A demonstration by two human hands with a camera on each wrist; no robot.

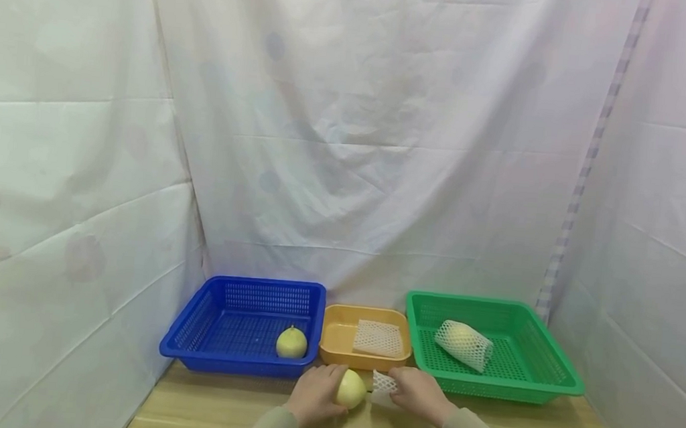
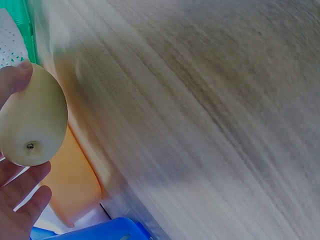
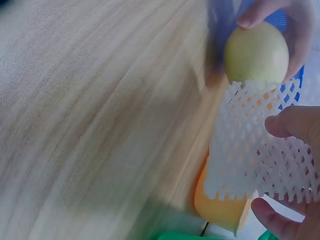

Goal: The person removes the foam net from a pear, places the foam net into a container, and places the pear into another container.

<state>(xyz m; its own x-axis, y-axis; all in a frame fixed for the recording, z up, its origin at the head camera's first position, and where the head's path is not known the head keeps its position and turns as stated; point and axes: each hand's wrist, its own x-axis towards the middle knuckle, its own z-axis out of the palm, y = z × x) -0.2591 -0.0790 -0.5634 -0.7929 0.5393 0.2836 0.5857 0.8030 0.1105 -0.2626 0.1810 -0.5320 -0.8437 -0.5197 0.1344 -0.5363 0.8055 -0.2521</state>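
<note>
In the head view my left hand (image 1: 316,395) grips a pale yellow pear (image 1: 351,389) above the wooden table. The left wrist view shows the blossom end of this pear (image 2: 40,112), with the thumb on one side and fingers on the other. My right hand (image 1: 419,393) holds a white foam net sleeve (image 1: 383,382), its end turned toward the pear's stem. Seen from the right wrist, the sleeve's jagged edge (image 3: 250,87) meets or overlaps the pear (image 3: 257,52) in view; whether they touch I cannot tell.
A blue basket (image 1: 238,368) at left has one bare pear (image 1: 292,343) in it. In the middle, an orange tray (image 1: 338,358) holds flat foam net (image 1: 378,338). The green basket (image 1: 537,387) at right contains a net-wrapped pear (image 1: 462,344). White curtains (image 1: 370,176) surround the table (image 1: 212,412).
</note>
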